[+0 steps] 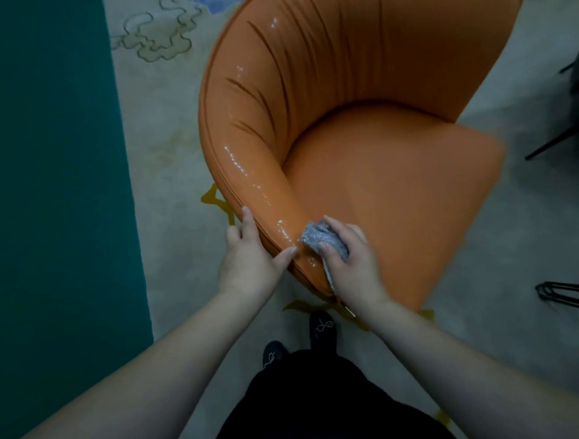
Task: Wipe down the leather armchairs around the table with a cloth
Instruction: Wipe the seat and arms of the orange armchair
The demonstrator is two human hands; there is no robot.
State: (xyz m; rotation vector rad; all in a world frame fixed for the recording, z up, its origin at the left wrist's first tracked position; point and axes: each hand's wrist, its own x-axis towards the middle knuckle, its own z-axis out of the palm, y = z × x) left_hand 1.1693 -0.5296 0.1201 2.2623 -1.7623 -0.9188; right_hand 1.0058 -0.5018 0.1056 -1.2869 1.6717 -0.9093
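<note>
An orange leather armchair (378, 149) fills the middle of the head view, its curved back and left arm shiny with wet streaks. My right hand (349, 260) grips a crumpled grey cloth (318, 236) and presses it against the near end of the left armrest, where it meets the seat. My left hand (250, 254) rests on the outer edge of the same armrest, fingers straight, thumb lying across the top of the leather. A strip of cloth hangs down under my right hand.
A pale patterned carpet (172, 158) lies under the chair, with a teal band (47, 163) along the left. Black metal legs (566, 293) of other furniture stand at the right edge. My two dark shoes (321, 327) stand just before the chair.
</note>
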